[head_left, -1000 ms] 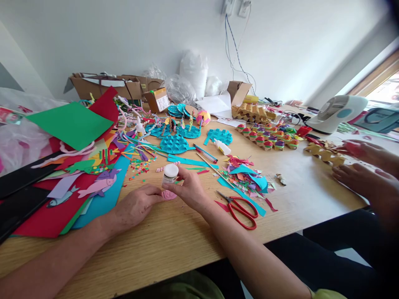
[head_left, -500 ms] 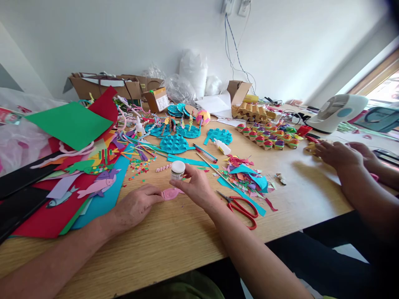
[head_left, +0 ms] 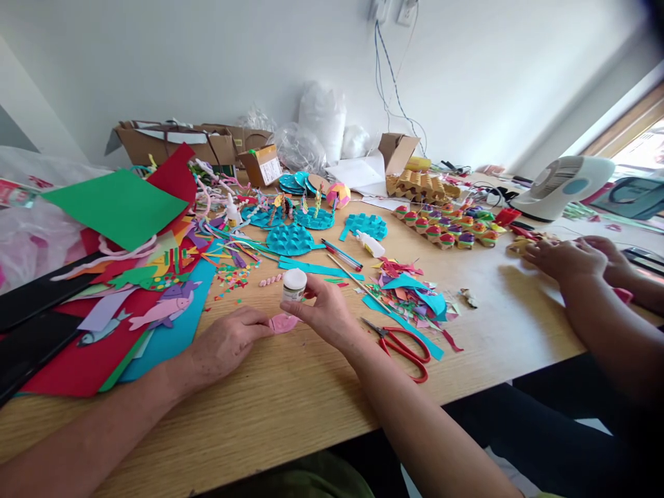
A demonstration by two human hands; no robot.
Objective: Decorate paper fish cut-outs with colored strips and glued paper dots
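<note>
My right hand (head_left: 326, 315) is closed round a small white glue stick (head_left: 294, 285), tip down over a pink paper fish (head_left: 284, 322) on the wooden table (head_left: 290, 394). My left hand (head_left: 228, 342) lies on the table with its curled fingertips pressing the left end of that pink fish. Red-handled scissors (head_left: 402, 347) lie just right of my right wrist.
Coloured paper sheets (head_left: 117, 204) and cut fish pile up at left. Teal shapes, paper scraps (head_left: 409, 294), a glue bottle (head_left: 370, 244) and painted egg-carton pieces (head_left: 446, 228) fill the middle. Another person's hands (head_left: 568, 259) work at right near a white fan (head_left: 560, 187). Cardboard boxes (head_left: 176, 142) line the wall.
My right hand shifted the glue stick slightly right, then lowered it back toward the pink fish. The other person's hands moved left and together over the yellow pieces.
</note>
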